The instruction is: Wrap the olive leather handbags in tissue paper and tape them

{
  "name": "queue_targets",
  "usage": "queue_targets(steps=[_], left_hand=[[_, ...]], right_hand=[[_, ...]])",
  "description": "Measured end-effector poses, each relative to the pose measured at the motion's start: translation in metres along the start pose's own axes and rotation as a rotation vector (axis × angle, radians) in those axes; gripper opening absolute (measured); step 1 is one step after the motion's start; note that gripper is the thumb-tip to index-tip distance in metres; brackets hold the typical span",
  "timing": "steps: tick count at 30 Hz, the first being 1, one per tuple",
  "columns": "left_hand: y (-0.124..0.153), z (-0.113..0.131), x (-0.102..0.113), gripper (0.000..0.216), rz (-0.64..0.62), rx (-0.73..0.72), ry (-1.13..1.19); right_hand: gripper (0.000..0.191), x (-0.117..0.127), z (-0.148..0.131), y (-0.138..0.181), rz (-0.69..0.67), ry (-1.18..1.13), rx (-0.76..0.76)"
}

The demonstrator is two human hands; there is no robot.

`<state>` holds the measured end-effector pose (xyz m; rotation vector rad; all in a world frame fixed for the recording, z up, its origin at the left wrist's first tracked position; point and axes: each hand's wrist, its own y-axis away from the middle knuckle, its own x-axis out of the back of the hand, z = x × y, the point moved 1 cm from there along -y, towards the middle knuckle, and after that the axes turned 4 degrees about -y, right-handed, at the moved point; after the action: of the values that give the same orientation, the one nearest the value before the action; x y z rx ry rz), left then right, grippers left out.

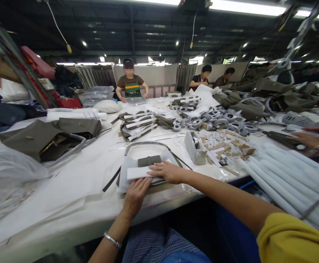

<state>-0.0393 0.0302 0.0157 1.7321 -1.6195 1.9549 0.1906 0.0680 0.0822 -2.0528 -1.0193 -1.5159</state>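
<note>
A grey-brown handbag (157,188) lies flat on the table in front of me, a sheet of white foam wrap (124,171) over it. Folded across the middle is a white foam strip (137,173), just below a grey-brown strap or flap (149,160). My left hand (136,195) rests its outstretched fingers on the strip's near edge. From the right, my right hand (167,171) lies over the strip's right end, fingers spread and flat. A curved handle (148,143) arches beyond the bag. What lies beneath my palms is hidden.
Right of the bag stand a tape dispenser (194,148) and a heap of paper scraps (225,144). Wrapped straps (140,124) are stacked behind. Another bag (44,138) lies left. Rolled foam (288,175) and a co-worker's hand (310,138) are at right. Several people work nearby.
</note>
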Motion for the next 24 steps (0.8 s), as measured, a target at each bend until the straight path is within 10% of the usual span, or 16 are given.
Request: queue_targets(steps=[11,18,24], left_hand=[[-0.011,0.009,0.026,0.051,0.057,0.098,-0.072],[-0.058,0.006,0.015,0.082,-0.315,0.048,-0.030],[-0.038,0.007,-0.011,0.076,-0.285,0.059,-0.008]], right_hand=[[0.078,0.004,0.000,-0.001,-0.002,-0.035,-0.009],[0.069,-0.002,0.009,-0.008,0.053,-0.049,0.048],[0.033,-0.011,0.005,0.018,0.458,-0.185,0.157]])
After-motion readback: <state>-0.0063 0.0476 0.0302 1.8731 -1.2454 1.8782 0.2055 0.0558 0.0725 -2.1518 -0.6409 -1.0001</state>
